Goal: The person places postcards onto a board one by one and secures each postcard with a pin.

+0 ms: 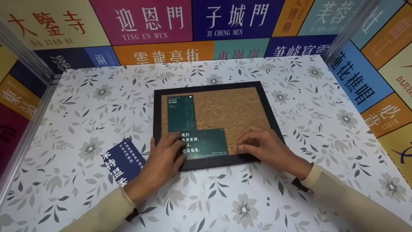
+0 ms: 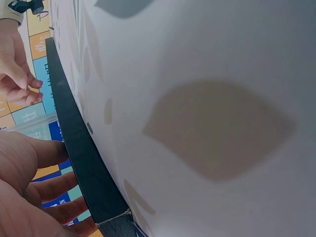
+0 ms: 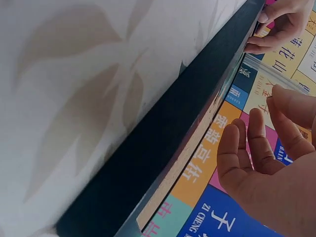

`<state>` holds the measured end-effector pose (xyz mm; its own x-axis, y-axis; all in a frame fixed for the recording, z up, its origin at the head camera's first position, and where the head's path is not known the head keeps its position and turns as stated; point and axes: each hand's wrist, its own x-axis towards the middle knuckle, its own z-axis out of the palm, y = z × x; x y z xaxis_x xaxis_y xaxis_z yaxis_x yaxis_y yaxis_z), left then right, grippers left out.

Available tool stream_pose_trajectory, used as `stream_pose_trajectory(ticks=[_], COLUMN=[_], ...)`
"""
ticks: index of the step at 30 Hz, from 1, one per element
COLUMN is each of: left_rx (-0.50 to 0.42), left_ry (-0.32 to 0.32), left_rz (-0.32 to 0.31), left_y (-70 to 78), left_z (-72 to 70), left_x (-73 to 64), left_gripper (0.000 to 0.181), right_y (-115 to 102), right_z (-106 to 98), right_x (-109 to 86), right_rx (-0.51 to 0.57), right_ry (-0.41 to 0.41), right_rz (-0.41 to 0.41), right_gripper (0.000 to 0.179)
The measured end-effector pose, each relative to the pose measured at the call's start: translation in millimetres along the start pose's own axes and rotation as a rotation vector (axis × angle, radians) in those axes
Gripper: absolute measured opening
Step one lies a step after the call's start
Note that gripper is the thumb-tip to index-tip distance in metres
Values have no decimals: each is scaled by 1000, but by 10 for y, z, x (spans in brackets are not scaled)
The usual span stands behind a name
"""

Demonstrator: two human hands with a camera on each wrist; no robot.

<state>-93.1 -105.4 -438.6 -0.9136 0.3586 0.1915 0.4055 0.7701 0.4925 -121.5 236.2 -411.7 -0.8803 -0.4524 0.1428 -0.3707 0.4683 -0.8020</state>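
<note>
A black-framed cork board (image 1: pixel 231 109) lies on the table with two dark green cards on it. One card (image 1: pixel 181 112) stands upright in the upper left. The other card (image 1: pixel 207 143) lies sideways along the lower edge, printed with white characters. My left hand (image 1: pixel 164 154) rests at this lower card's left end, covering part of it and the frame's corner. In the left wrist view its fingers lie extended at the black frame (image 2: pixel 81 143). Over the bare cork at lower right hovers my right hand (image 1: pixel 265 145), fingers loosely bent, thumb near the index fingertip, holding nothing visible.
A dark blue card (image 1: pixel 127 161) with white characters lies left of the board, partly behind the left forearm. The table (image 1: pixel 244 193) has a white cloth with grey leaves and flowers. Colourful panels with large characters (image 1: pixel 149 21) stand behind and at both sides.
</note>
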Motion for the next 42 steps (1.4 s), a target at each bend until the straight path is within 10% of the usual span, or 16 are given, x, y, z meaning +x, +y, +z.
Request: stream_pose_trajectory(ticks=[42], left_rx=[3], left_ry=[8], left_rz=[10], left_y=[-7], left_z=[17], left_x=[10], left_gripper=[35], right_y=[57], right_z=[105], right_x=[440], right_rx=[-75], right_ry=[-31], right_rz=[120], right_gripper=[2])
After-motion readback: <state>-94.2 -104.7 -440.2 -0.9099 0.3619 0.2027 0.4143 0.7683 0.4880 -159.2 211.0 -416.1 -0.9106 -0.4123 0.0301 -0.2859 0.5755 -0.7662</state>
